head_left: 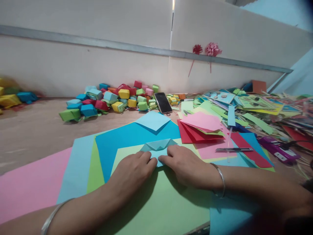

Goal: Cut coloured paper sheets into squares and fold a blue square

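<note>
A light blue sheet of paper, partly folded, lies on a large pale green sheet in front of me. My left hand presses on its left side with the fingers curled down. From the right, my right hand has its thumb and fingers closed on the other side of the same paper. The fingers hide part of its lower edge. Just beyond, a light blue square rests on a darker blue sheet.
Folded paper blocks in many colours are heaped against the wall, with a phone beside them. Red and pink folded papers, a cutter knife and a purple power strip lie to the right, near piled paper scraps.
</note>
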Demonstrator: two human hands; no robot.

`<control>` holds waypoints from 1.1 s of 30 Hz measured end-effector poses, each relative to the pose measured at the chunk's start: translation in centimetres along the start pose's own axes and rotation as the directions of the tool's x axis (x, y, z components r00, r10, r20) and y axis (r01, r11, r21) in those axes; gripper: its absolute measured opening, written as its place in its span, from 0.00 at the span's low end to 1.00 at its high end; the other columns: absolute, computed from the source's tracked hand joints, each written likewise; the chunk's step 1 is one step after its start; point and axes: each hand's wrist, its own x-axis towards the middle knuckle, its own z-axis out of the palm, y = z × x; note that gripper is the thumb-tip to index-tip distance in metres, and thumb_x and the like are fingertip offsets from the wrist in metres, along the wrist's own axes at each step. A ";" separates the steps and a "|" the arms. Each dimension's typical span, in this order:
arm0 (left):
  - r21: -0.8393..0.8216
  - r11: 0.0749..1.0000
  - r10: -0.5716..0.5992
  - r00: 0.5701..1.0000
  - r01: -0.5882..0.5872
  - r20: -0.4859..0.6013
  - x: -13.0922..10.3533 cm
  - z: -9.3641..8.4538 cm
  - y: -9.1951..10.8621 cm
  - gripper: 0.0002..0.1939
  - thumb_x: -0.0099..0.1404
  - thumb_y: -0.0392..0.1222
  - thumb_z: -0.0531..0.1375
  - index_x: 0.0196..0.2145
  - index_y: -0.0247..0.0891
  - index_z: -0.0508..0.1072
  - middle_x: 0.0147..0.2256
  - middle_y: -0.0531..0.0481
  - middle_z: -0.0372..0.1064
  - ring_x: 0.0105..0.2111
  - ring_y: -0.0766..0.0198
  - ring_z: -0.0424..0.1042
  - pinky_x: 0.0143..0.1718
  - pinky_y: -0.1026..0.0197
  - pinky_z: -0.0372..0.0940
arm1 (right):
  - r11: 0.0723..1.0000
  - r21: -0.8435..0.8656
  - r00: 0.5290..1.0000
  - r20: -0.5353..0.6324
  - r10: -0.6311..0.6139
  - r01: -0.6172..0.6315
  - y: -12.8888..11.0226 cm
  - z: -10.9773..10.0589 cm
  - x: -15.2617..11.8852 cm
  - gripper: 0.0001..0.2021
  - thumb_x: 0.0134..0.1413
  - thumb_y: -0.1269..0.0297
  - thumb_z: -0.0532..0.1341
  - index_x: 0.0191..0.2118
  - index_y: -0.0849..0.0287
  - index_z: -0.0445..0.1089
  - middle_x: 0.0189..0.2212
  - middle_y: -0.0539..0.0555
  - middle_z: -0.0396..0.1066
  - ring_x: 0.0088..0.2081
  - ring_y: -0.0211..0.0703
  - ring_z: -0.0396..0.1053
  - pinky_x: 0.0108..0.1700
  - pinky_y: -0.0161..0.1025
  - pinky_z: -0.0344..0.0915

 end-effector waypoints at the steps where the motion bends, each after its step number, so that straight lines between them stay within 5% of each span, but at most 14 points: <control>1: 0.009 1.000 0.012 1.000 -0.012 0.000 0.0 -0.1 0.0 0.13 0.63 0.24 0.54 0.34 0.37 0.75 0.32 0.45 0.72 0.33 0.53 0.73 0.29 0.58 0.64 | 0.999 0.047 1.000 0.010 -0.003 0.003 0.1 -0.2 0.0 0.13 0.59 0.76 0.57 0.47 0.62 0.72 0.38 0.58 0.66 0.34 0.43 0.57 0.30 0.39 0.45; 5: -0.027 0.998 0.047 0.997 -0.049 -0.067 -0.1 0.3 -0.2 0.13 0.63 0.23 0.54 0.33 0.37 0.74 0.31 0.46 0.71 0.32 0.54 0.73 0.28 0.59 0.64 | 0.975 0.207 0.997 -0.019 -0.071 0.074 1.1 -1.1 0.4 0.11 0.58 0.69 0.64 0.46 0.64 0.76 0.40 0.61 0.66 0.41 0.47 0.61 0.37 0.38 0.55; 9: -0.015 0.997 0.072 0.993 -0.074 -0.098 -0.2 0.8 -0.5 0.12 0.62 0.24 0.54 0.32 0.37 0.73 0.31 0.46 0.70 0.31 0.55 0.72 0.27 0.59 0.64 | 0.964 0.227 0.990 0.005 -0.140 0.135 2.5 -1.4 1.1 0.12 0.60 0.58 0.66 0.45 0.59 0.79 0.34 0.56 0.65 0.39 0.46 0.61 0.36 0.38 0.53; 16: 0.038 0.996 0.086 0.990 -0.082 -0.113 -0.3 1.0 -0.6 0.13 0.61 0.23 0.54 0.32 0.37 0.74 0.32 0.44 0.71 0.31 0.54 0.73 0.27 0.59 0.65 | 0.908 0.382 0.981 0.010 -0.193 0.175 4.3 -1.2 1.7 0.22 0.50 0.54 0.73 0.50 0.58 0.79 0.29 0.51 0.67 0.36 0.43 0.63 0.34 0.35 0.53; 19: 0.033 0.996 0.084 0.990 -0.081 -0.113 -0.3 1.5 -0.8 0.15 0.62 0.23 0.52 0.33 0.37 0.75 0.31 0.44 0.72 0.31 0.53 0.74 0.27 0.57 0.66 | 0.887 0.425 0.984 -0.085 -0.158 0.180 4.4 -1.4 1.7 0.18 0.57 0.57 0.69 0.51 0.59 0.78 0.32 0.52 0.70 0.38 0.42 0.65 0.37 0.35 0.55; 23: 0.020 0.996 0.086 0.969 -0.084 -0.230 -0.1 2.9 -1.1 0.22 0.62 0.25 0.49 0.48 0.32 0.75 0.37 0.39 0.75 0.36 0.49 0.74 0.34 0.51 0.69 | 0.974 0.228 0.984 -0.173 0.036 0.004 4.3 -0.7 2.2 0.13 0.66 0.63 0.59 0.48 0.59 0.78 0.34 0.55 0.67 0.37 0.42 0.60 0.35 0.37 0.51; 26: -0.067 0.995 0.047 0.944 -0.073 -0.327 0.0 3.6 -1.4 0.30 0.60 0.27 0.50 0.60 0.28 0.67 0.44 0.35 0.74 0.42 0.47 0.73 0.41 0.48 0.69 | 0.998 0.066 0.982 -0.188 0.006 0.006 4.1 0.2 2.3 0.12 0.66 0.66 0.58 0.47 0.56 0.79 0.38 0.58 0.67 0.39 0.45 0.59 0.36 0.39 0.49; 33: -0.182 0.983 -0.018 0.995 0.001 -0.096 0.4 2.0 -1.1 0.26 0.62 0.32 0.53 0.56 0.36 0.73 0.44 0.38 0.72 0.41 0.47 0.69 0.41 0.46 0.67 | 0.990 -0.127 0.994 -0.082 -0.068 0.057 3.1 0.0 1.8 0.14 0.66 0.67 0.57 0.53 0.52 0.75 0.45 0.61 0.67 0.44 0.50 0.59 0.37 0.42 0.49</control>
